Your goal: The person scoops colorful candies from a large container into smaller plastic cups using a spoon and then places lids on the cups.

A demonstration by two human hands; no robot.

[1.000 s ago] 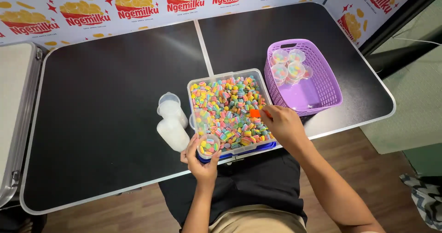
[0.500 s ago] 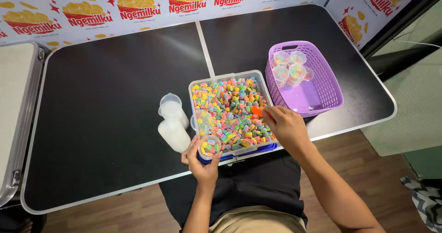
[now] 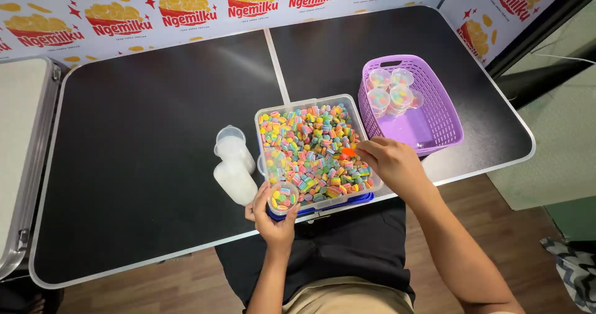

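Observation:
A clear plastic tub [image 3: 308, 102] full of small rainbow-striped candies [image 3: 310, 143] sits on the black table. My left hand [image 3: 271, 219] holds a small clear cup [image 3: 282, 197] partly filled with candies at the tub's near left corner. My right hand [image 3: 391, 162] grips a small orange scoop [image 3: 347, 152] dipped into the candies at the tub's right side.
A purple basket [image 3: 434, 118] at the right holds several filled lidded cups [image 3: 391, 94] at its far end. Two stacks of empty clear cups [image 3: 233, 165] lie left of the tub. A printed banner runs along the far edge; a metal case [image 3: 18, 159] is at left.
My right hand has shifted slightly up and right, pushing the orange scoop lower into the candies. The left hand and its cup stay put.

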